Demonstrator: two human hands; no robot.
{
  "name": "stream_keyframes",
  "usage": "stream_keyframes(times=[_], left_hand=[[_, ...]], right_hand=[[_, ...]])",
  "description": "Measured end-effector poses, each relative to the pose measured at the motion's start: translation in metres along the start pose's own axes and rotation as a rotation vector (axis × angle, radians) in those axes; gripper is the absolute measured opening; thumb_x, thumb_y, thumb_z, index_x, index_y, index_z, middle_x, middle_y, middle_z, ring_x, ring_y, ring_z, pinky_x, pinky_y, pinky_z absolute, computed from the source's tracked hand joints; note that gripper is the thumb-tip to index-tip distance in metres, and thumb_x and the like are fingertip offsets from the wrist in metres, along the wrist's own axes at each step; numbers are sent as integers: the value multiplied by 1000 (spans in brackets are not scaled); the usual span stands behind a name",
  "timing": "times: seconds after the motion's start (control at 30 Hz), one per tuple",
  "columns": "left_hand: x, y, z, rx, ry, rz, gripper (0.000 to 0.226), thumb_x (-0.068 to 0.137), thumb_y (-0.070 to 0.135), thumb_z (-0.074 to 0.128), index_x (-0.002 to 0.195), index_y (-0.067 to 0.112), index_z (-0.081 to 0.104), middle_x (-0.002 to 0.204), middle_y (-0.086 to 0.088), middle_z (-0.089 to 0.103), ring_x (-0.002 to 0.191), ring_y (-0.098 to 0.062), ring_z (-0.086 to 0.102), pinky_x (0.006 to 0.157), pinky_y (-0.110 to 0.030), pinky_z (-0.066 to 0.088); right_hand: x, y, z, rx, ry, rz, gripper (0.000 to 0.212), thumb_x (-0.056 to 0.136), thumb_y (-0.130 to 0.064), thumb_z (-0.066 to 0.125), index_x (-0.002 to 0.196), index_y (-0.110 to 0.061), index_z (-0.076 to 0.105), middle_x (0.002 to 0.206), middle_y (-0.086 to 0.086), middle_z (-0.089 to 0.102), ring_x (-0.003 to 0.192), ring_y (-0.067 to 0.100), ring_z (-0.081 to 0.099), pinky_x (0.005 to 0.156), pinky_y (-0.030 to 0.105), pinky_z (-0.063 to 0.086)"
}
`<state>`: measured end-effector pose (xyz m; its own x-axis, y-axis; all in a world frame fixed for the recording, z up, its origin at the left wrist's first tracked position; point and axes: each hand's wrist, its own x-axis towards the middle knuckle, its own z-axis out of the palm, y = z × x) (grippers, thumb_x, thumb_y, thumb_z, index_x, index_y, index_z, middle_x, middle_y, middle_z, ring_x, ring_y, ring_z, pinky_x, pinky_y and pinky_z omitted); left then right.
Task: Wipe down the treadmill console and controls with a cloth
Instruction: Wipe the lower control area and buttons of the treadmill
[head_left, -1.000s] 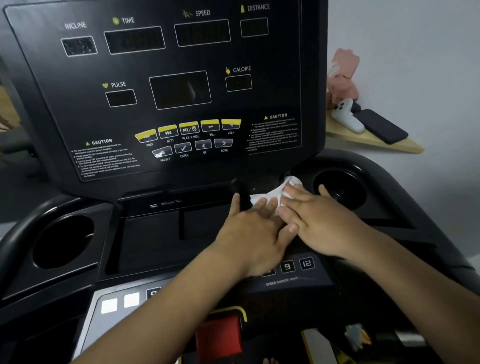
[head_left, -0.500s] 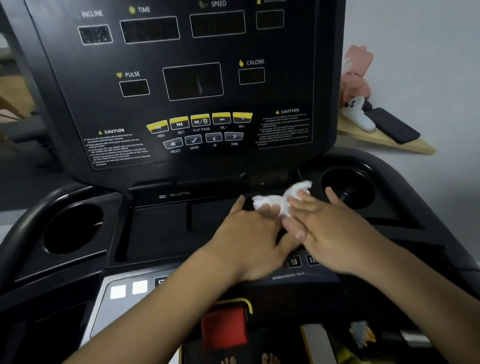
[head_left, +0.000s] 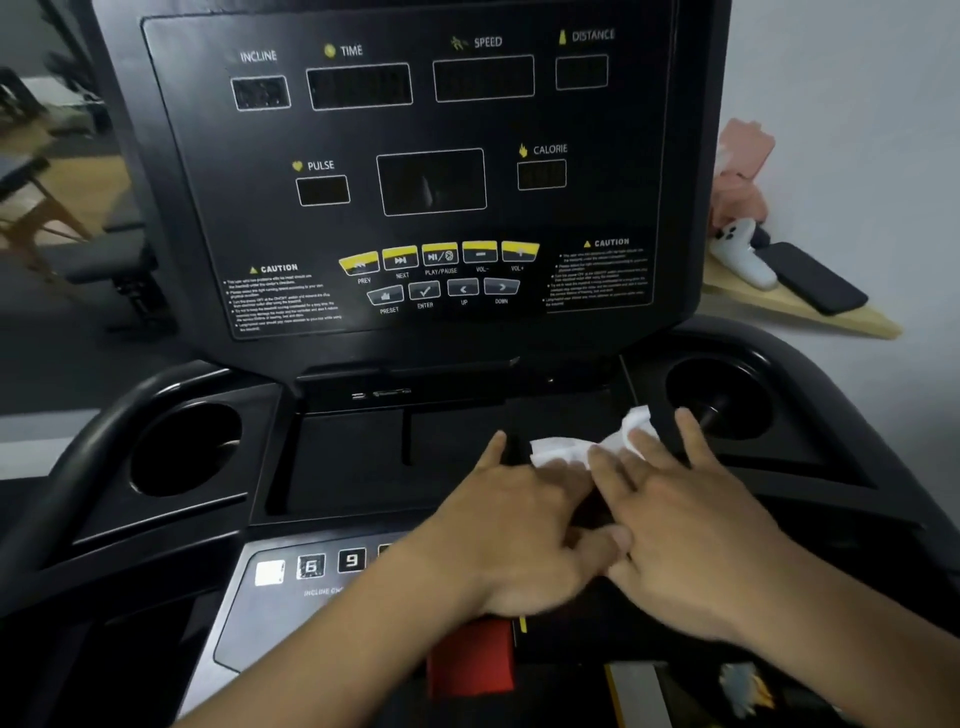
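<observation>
Two hands sat low centre of frame, wrists above the red stop block (head_left: 470, 662) at the bottom edge, with the incline keypad (head_left: 311, 566) lower left of them. Left hand (head_left: 519, 525) lay flat with fingers straight. The tips were blurred, so we couldn't confirm they touched the cloth. Right hand (head_left: 691, 519) had its fingers spread and straight, tips pressing the cloth's right end: no curl, no pinch.

Cloth (head_left: 582, 447) lay bunched on the centre tray (head_left: 353, 467), just past both sets of fingertips toward frame top. Its long axis ran lower left to upper right, with the far end just beside the rim of the right cup holder (head_left: 722, 395). Right hand was nearer, so we judged it the driving hand, with the next stroke sideways across the tray. Left cup holder (head_left: 182, 452) was well apart at frame left.

Farther up, the yellow button row (head_left: 440, 255) and display panel (head_left: 431, 130) were well above the cloth. A phone (head_left: 815, 283) lay on a shelf (head_left: 810, 319) at right.
</observation>
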<state>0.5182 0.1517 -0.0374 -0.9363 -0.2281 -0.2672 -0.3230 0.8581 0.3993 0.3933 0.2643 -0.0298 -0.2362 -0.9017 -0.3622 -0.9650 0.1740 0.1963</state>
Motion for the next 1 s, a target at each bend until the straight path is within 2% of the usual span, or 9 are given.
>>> stream_keyframes(times=[0.13, 0.2, 0.37, 0.43, 0.53, 0.6, 0.7, 0.9, 1.0], left_hand=[[21, 2, -6, 25, -1, -48, 52, 104, 41, 21, 152, 23, 30, 149, -4, 48, 140, -20, 38, 122, -51, -5], [26, 4, -13, 20, 4, -48, 48, 105, 38, 20, 148, 23, 37, 144, -4, 53, 138, -21, 41, 122, -52, -3], [-4, 1, 2, 17, 85, -17, 65, 92, 70, 19, 138, 32, 45, 127, 5, 65, 129, -14, 50, 123, -48, -4], [-3, -3, 4, 24, 134, -41, 68, 94, 71, 20, 145, 30, 38, 125, 2, 67, 128, -15, 51, 123, -46, -4], [-2, -7, 1, 49, 164, -74, 66, 97, 64, 18, 148, 25, 35, 119, -4, 70, 126, -18, 53, 124, -44, -2], [-11, -16, -1, 95, 183, -70, 72, 92, 69, 9, 143, 32, 45, 114, -1, 72, 122, -13, 56, 124, -44, -1], [-36, -38, -2, 122, 251, -107, 77, 85, 71, -2, 134, 45, 51, 117, 8, 71, 119, -8, 56, 123, -43, 4], [-95, -89, -2, 106, 409, -259, 40, 96, 60, 19, 104, 43, 55, 68, 2, 67, 81, -20, 59, 112, -54, 31], [-128, -122, -2, 132, 449, -322, 53, 95, 60, 21, 98, 38, 68, 77, 8, 72, 84, -17, 65, 118, -42, 18]], right_hand=[[32, 10, -9, -4, -63, 57, 76, 93, -43, 29, 154, -7, 2, 161, 9, 13, 150, 26, -2, 116, 60, -10], [41, 14, -12, 41, -68, 74, 76, 93, -42, 32, 154, -7, 3, 162, 9, 9, 150, 24, -6, 117, 59, -8], [-6, 3, 1, 126, 0, 14, 81, 90, -60, 13, 155, -11, 11, 161, 2, 21, 150, 18, 1, 121, 46, -9], [-8, 2, 0, 176, 47, -8, 83, 85, -66, 12, 155, -21, 15, 158, -4, 29, 150, 15, 6, 121, 43, -9], [-1, 1, -1, 271, 148, -97, 67, 88, -68, 20, 150, -44, 15, 149, -14, 42, 144, 13, 24, 122, 41, 3], [-1, -6, -3, 299, 142, -116, 73, 86, -76, 20, 149, -40, 24, 148, -11, 44, 141, 13, 29, 121, 35, 14], [2, -31, -6, 330, 121, -153, 88, 85, -79, 20, 152, -23, 25, 156, -1, 33, 146, 16, 19, 120, 30, 7], [37, -97, -23, 306, 166, -321, 93, 87, -77, 22, 152, -11, 23, 154, 12, 35, 146, 24, 22, 122, 39, 4], [55, -131, -35, 293, 184, -404, 92, 89, -74, 26, 152, -7, 21, 155, 16, 33, 146, 28, 21, 122, 41, 3]])
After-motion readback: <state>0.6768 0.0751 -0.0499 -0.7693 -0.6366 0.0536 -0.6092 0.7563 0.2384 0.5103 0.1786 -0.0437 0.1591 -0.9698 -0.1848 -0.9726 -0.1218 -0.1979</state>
